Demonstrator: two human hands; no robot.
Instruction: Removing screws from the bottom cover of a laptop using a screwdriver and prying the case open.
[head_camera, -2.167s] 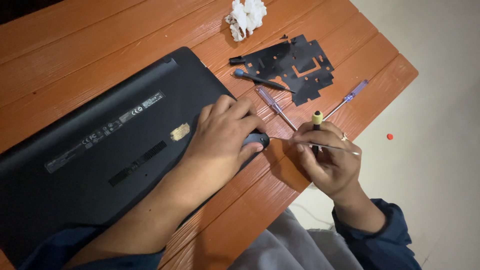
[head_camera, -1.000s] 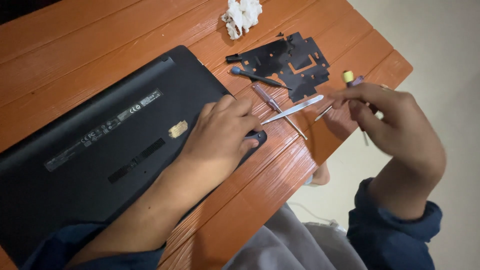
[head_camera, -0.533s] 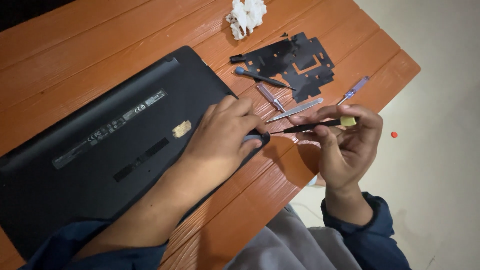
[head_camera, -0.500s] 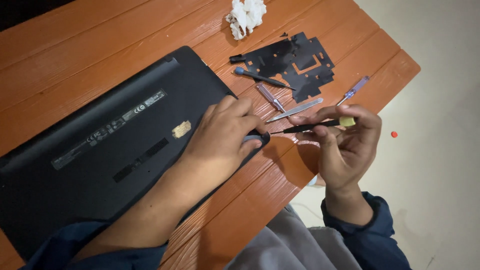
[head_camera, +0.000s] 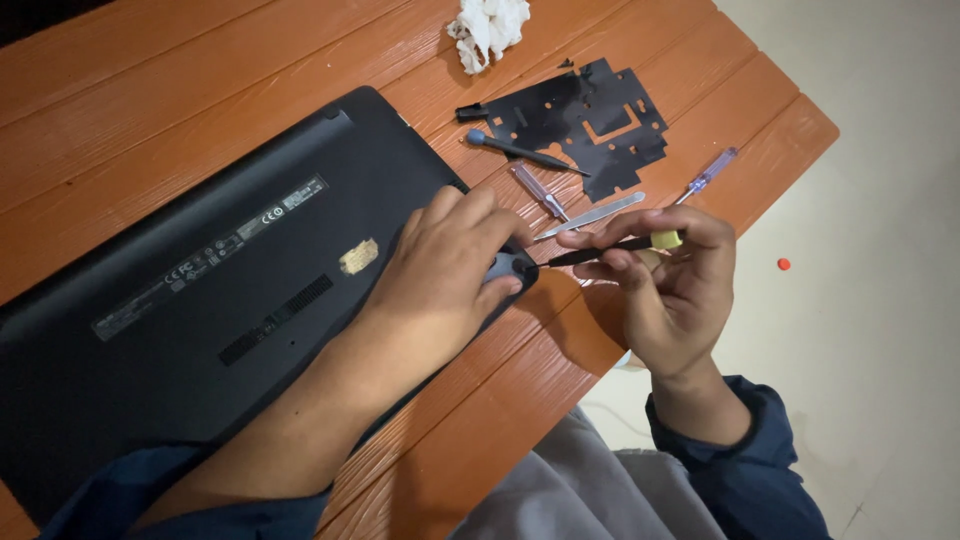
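My right hand (head_camera: 672, 290) grips a black screwdriver (head_camera: 610, 245), its tip aimed at nine o'clock toward the laptop (head_camera: 200, 290) corner. My left hand (head_camera: 450, 265) lies flat there, pressing. I'd keep the tip square and the laptop pinned. At twelve o'clock, spare screwdrivers (head_camera: 540, 190), tweezers (head_camera: 590, 215) and a black plate (head_camera: 590, 120) crowd the surface (head_camera: 150, 120).

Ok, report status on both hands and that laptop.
Left hand pressed flat on upturned black laptop corner. Right hand holds black screwdriver, tip at that corner. Spare tools beside, nothing blocking.
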